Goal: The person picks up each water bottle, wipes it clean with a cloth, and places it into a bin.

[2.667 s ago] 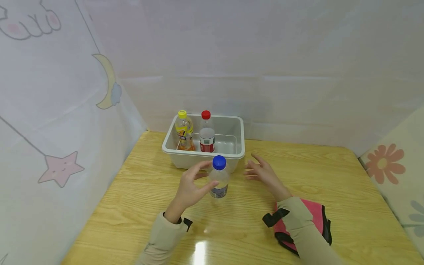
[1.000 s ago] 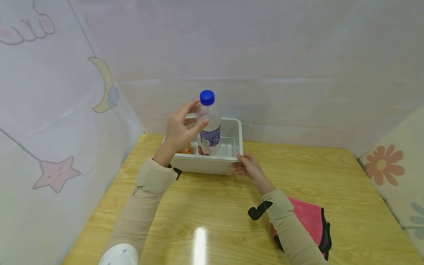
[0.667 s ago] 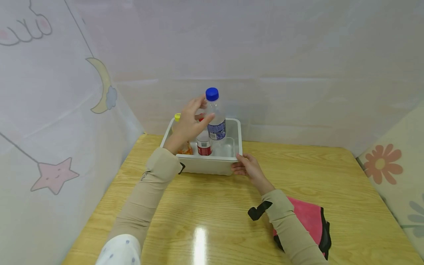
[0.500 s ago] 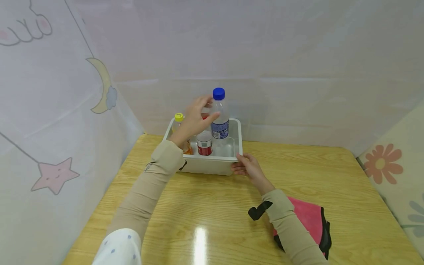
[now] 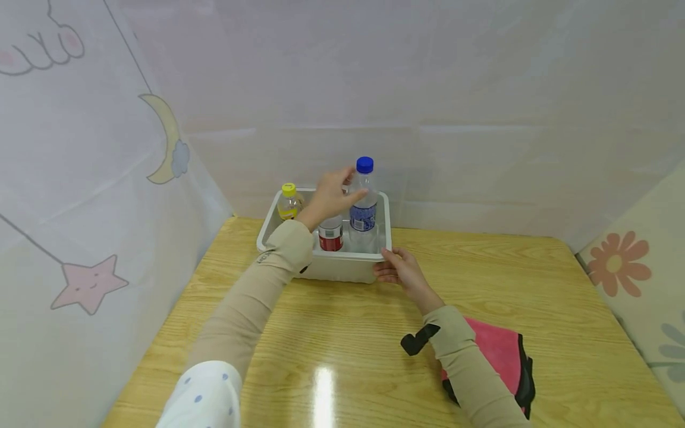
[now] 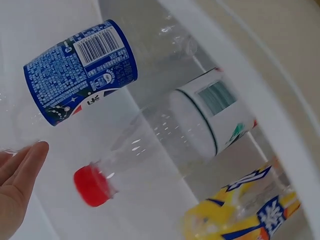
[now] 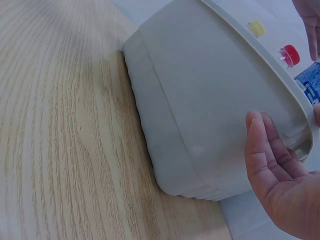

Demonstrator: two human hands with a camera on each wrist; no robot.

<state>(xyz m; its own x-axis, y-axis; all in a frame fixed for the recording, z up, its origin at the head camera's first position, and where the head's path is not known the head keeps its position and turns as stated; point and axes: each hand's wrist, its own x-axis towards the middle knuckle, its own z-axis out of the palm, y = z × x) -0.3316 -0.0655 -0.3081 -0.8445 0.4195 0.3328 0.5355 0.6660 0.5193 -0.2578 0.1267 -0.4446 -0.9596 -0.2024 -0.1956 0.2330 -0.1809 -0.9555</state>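
While the left hand (image 5: 333,196) is gripping the blue-capped bottle (image 5: 364,205) upright inside the white bin (image 5: 342,267), beside the red-capped bottle (image 5: 330,233) and yellow-capped bottle (image 5: 289,203), the right hand (image 5: 402,272) is resting flat-fingered against the bin's corner; a pink cloth (image 5: 500,356) is lying near. Left wrist: the blue label (image 6: 80,70) is hanging above the red cap (image 6: 91,185). Right wrist: relaxed fingers (image 7: 267,155) are touching the bin wall (image 7: 200,115) on the wooden table (image 7: 60,150).

Your wooden table (image 5: 535,285) stands inside pale printed curtains: a crescent moon (image 5: 167,137) and pink star (image 5: 88,283) on your left, an orange flower (image 5: 615,263) on your right. A pink-and-black cloth (image 5: 503,356) lies near the table's front edge.
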